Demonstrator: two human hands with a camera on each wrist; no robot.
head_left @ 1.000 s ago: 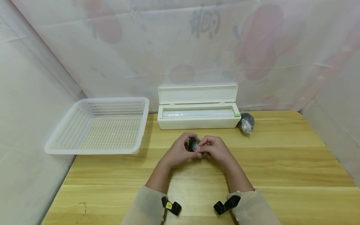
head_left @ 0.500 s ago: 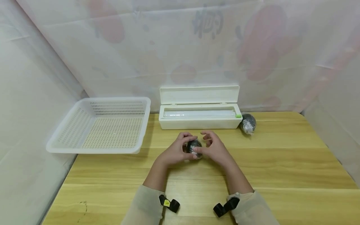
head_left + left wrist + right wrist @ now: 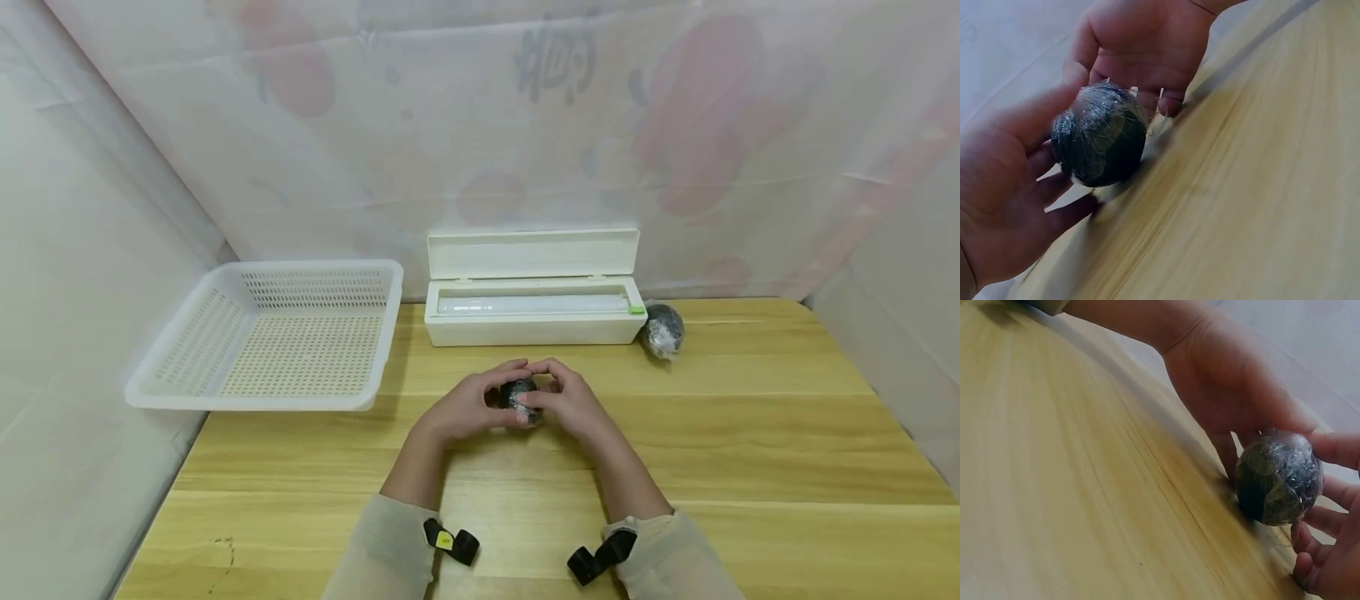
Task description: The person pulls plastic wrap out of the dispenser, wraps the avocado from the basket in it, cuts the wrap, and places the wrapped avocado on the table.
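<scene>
Where fingers were spread earlier, both hands' grip now closes round the wrapped ball.

- The wooden table carries everything.
- A white basket sits at its left edge, overhanging.
- An open white box stands at the back.
- A wrapped ball lies just beside the box.

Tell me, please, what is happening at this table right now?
A person holds a dark ball wrapped in clear film between the left hand and the right hand, low over the wooden table. Behind them an open cling-film dispenser sits beside a second wrapped ball. A white perforated basket stands at the left.
</scene>
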